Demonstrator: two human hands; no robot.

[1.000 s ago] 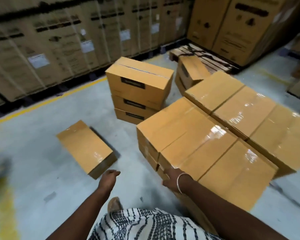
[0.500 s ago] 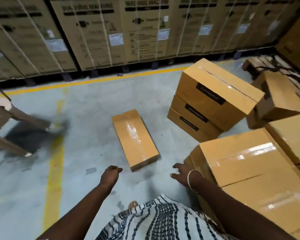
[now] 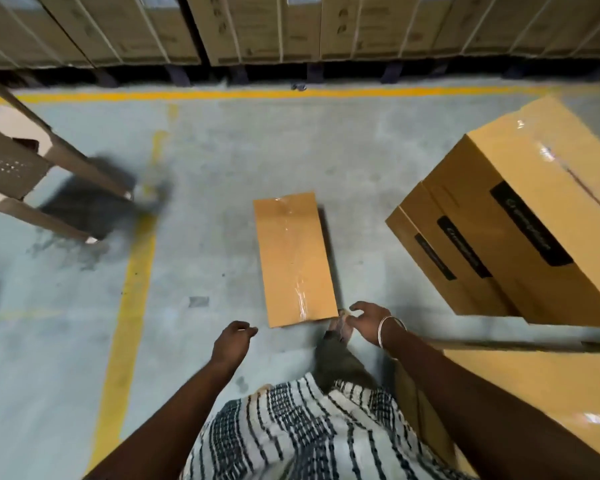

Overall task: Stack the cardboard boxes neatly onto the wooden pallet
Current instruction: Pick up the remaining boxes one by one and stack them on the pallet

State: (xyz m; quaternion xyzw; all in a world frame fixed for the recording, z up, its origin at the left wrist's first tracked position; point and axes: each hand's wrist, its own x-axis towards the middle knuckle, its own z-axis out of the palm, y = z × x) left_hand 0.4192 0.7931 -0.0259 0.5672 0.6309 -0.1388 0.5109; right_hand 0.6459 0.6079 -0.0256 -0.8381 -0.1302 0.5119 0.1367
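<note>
Mid-task: 1 flat box (image 3: 297, 259) lies on the floor (image 3: 222, 161), unlifted. Left hand (image 3: 232, 342) loosely curled, empty; right hand (image 3: 369, 322) spread beside its near corner, not gripping. Pallet not visible (stack (image 3: 520, 216) at right).

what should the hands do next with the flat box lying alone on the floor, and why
Probably lower both to its near end: the left hand and right hand hover empty beside the flat tan taped cardboard box, which lies alone on the grey floor.
</note>
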